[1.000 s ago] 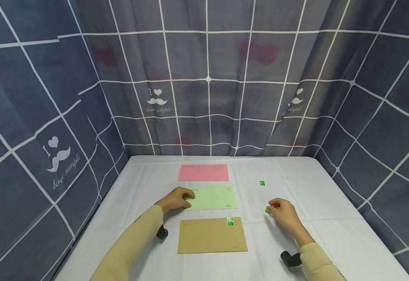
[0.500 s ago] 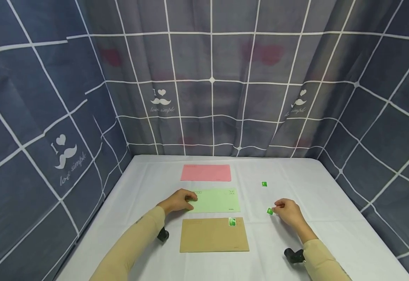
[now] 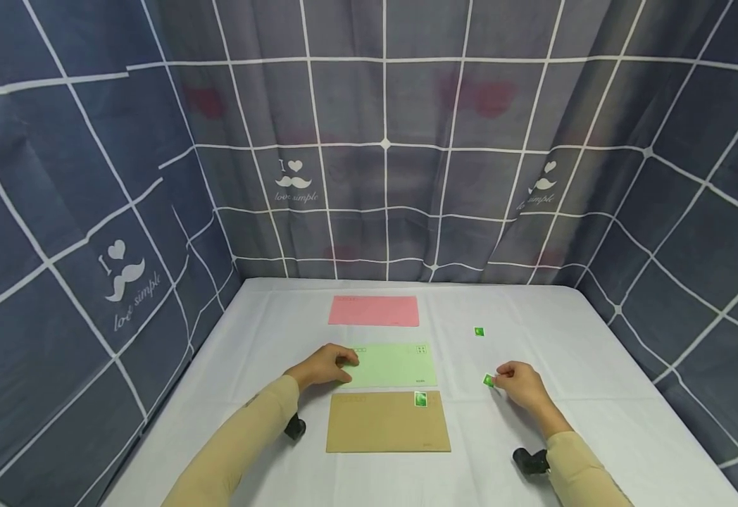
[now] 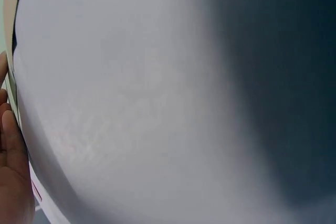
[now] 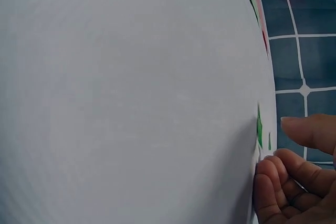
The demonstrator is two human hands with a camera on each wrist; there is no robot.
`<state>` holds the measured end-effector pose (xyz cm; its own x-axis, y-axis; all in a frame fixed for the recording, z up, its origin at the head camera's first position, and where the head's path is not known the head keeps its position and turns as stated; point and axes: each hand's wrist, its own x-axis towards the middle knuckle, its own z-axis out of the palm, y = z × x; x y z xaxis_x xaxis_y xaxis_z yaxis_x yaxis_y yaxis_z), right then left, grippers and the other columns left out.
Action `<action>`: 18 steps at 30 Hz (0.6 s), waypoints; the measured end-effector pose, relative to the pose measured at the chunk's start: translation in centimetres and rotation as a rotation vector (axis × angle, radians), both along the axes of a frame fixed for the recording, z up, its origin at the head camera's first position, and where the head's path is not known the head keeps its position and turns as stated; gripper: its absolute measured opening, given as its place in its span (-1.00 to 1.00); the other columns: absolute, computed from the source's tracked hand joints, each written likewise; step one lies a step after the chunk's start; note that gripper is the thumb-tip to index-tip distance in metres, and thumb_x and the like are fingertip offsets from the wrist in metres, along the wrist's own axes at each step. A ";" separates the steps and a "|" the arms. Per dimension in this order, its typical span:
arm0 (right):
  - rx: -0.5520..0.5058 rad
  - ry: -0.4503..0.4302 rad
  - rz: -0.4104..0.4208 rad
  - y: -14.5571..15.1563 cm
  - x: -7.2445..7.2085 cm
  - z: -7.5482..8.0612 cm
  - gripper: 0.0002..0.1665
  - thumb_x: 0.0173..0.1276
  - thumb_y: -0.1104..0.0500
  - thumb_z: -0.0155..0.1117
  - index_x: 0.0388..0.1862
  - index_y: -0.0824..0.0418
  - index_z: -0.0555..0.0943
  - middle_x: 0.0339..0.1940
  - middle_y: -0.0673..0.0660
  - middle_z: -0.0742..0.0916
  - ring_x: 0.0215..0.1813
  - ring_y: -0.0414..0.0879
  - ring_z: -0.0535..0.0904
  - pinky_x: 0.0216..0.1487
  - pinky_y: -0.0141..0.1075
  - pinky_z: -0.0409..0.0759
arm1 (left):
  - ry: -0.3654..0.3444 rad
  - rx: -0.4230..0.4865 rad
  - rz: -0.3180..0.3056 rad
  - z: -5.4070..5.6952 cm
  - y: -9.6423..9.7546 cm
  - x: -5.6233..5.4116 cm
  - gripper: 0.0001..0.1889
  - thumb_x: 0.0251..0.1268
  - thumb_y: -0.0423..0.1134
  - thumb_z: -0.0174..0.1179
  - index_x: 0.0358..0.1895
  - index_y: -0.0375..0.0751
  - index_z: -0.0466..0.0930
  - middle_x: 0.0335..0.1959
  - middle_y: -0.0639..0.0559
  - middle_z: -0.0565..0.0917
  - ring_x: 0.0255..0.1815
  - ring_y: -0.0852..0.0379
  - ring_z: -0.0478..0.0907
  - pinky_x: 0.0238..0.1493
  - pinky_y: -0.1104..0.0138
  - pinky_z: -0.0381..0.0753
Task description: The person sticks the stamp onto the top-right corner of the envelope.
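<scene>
In the head view my left hand (image 3: 321, 366) rests on the left end of a light green envelope (image 3: 394, 366), thumb and fingertips spread on it and covering its left edge. In the left wrist view the same hand (image 4: 14, 166) shows only at the left margin. My right hand (image 3: 521, 386) is low over the cloth, fingertips right at the edge of a small green stamp (image 3: 489, 380). From the right wrist, thumb and forefinger stand apart and the other fingers curl loosely beside the stamp (image 5: 259, 129). Another green stamp (image 3: 479, 332) lies farther back.
A pink envelope (image 3: 374, 310) lies beyond the green one. Nearer me is a brown envelope (image 3: 388, 426) bearing a green stamp (image 3: 420, 399) at its upper right. A white cloth (image 3: 464, 465) covers the table. Dark checked curtains (image 3: 350, 176) enclose the back and sides.
The green envelope has slid slightly toward me under my left hand, closer to the brown one. My right fingers have drawn back to the right, uncovering more of the near stamp.
</scene>
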<state>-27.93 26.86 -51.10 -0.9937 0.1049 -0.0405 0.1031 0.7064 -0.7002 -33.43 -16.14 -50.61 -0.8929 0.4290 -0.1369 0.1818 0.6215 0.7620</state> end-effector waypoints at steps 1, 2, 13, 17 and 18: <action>-0.002 -0.002 -0.002 0.0 0.0 -0.1 -0.66 0.30 0.25 0.34 -0.07 0.51 0.60 -0.26 0.28 0.71 -0.23 0.02 0.61 -0.28 -0.20 0.60 | -0.004 0.002 0.000 0.0 0.0 0.1 -0.65 0.09 -0.46 0.44 -0.01 -0.20 0.71 0.13 -0.04 0.69 0.27 -0.06 0.56 0.33 0.15 0.55; -0.005 -0.001 -0.004 0.1 0.0 -0.2 -0.67 0.30 0.25 0.34 -0.08 0.51 0.60 -0.26 0.29 0.72 -0.22 0.03 0.62 -0.28 -0.20 0.60 | -0.005 0.004 -0.001 0.1 0.1 0.1 -0.65 0.09 -0.46 0.44 -0.01 -0.20 0.71 0.12 -0.05 0.70 0.27 -0.07 0.56 0.33 0.14 0.56; -0.014 0.004 -0.017 0.2 -0.5 -0.5 -0.66 0.29 0.25 0.35 -0.08 0.51 0.60 -0.26 0.29 0.69 -0.24 0.02 0.58 -0.29 -0.20 0.58 | -0.009 -0.007 0.003 0.1 0.1 0.7 -0.65 0.10 -0.43 0.44 -0.01 -0.16 0.71 0.13 -0.03 0.70 0.27 -0.04 0.54 0.33 0.13 0.54; 0.005 -0.001 -0.018 0.2 -0.6 -0.5 -0.65 0.27 0.26 0.35 -0.09 0.51 0.60 -0.28 0.28 0.68 -0.25 0.02 0.57 -0.27 -0.18 0.58 | -0.021 -0.007 0.000 0.0 0.1 0.8 -0.65 0.12 -0.43 0.44 0.01 -0.16 0.70 0.15 -0.03 0.69 0.29 -0.06 0.52 0.36 0.12 0.52; 0.013 0.000 -0.019 0.2 -0.7 -0.6 -0.65 0.27 0.26 0.35 -0.09 0.51 0.60 -0.29 0.28 0.68 -0.25 0.02 0.57 -0.27 -0.17 0.58 | -0.019 -0.007 -0.002 0.0 0.1 0.8 -0.64 0.11 -0.44 0.44 0.01 -0.17 0.70 0.15 -0.04 0.69 0.29 -0.07 0.52 0.35 0.11 0.53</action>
